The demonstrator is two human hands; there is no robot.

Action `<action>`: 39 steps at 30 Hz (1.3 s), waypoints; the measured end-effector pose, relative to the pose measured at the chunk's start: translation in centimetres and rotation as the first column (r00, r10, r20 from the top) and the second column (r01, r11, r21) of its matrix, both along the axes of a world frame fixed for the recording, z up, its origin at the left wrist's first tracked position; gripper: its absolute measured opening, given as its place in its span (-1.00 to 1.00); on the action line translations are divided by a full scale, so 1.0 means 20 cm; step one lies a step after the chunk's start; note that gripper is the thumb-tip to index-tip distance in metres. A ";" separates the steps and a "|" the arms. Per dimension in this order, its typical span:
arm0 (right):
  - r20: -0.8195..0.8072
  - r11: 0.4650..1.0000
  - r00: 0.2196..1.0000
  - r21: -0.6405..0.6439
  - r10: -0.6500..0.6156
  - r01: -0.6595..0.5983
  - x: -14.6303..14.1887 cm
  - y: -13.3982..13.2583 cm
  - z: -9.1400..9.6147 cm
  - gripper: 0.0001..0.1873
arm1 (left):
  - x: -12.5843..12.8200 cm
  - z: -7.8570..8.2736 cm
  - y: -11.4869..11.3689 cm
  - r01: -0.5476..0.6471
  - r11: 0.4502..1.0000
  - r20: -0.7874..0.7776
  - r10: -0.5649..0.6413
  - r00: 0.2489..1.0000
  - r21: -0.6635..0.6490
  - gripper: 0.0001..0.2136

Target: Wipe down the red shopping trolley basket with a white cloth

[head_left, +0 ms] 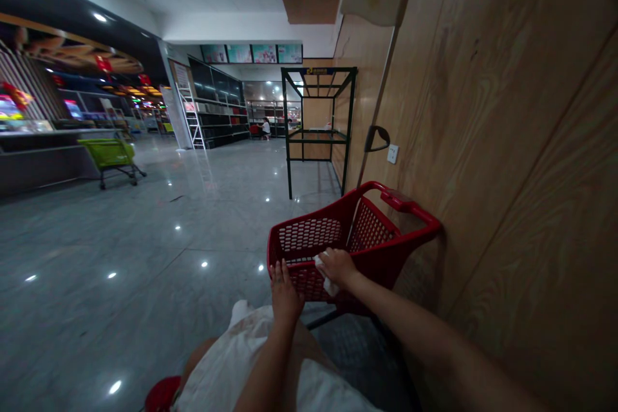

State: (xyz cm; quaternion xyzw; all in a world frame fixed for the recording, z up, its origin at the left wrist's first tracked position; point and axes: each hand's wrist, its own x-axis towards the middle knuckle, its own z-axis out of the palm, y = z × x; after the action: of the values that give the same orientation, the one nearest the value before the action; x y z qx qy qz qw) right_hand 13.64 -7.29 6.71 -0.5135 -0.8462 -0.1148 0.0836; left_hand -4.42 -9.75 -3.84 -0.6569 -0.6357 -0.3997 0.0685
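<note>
head view: white cloth (330, 288) sits bunched in right hand (339, 267), fingers closed round it, at near rim of red cart (379, 262). left hand (286, 296) lies flat on same rim near its corner, fingers straight, holding nothing i can see. i judge wiping underway; how much is done or left, i cannot tell. cart stands on floor (145, 238), handle end just beside wood wall (502, 90): tight there. metal frame (289, 170) bounds far side; open floor to left gives me room.
</note>
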 end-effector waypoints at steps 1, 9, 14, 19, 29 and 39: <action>-0.012 1.000 1.000 -0.007 0.016 -0.016 -0.08 0.00 -0.01 -0.68 | 0.00 0.00 0.00 -0.001 1.000 0.010 0.001 1.000 -0.003 -0.08; -0.072 0.995 0.995 -0.076 0.063 -0.068 -0.43 0.01 -0.07 -0.70 | -0.03 -0.03 -0.01 0.063 0.998 0.042 -0.063 0.997 0.004 -0.22; -0.049 0.993 0.995 -0.079 0.083 -0.086 -0.39 0.00 -0.05 -0.71 | -0.03 -0.02 -0.03 0.068 0.996 0.068 -0.064 0.996 -0.063 -0.17; 0.041 0.994 0.997 -0.084 0.068 -0.064 -0.17 0.00 -0.01 -0.75 | -0.03 0.01 -0.06 0.076 0.992 0.074 -0.068 0.995 -0.103 -0.11; 0.142 0.996 0.990 0.076 0.025 -0.036 0.54 0.01 0.10 -0.73 | 0.02 0.02 -0.05 0.033 0.997 0.119 -0.024 0.993 -0.069 -0.18; 0.096 0.998 0.995 -0.066 -0.002 0.008 0.15 -0.03 0.08 -0.73 | 0.04 -0.01 -0.03 0.026 0.999 0.087 -0.023 0.996 -0.030 -0.16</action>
State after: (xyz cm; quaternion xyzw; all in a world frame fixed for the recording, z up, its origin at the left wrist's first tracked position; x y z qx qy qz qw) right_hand 16.63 -7.93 8.24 -0.5120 -0.8513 -0.1115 0.0257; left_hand -3.71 -10.35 -4.11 -0.6477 -0.6361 -0.4185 0.0259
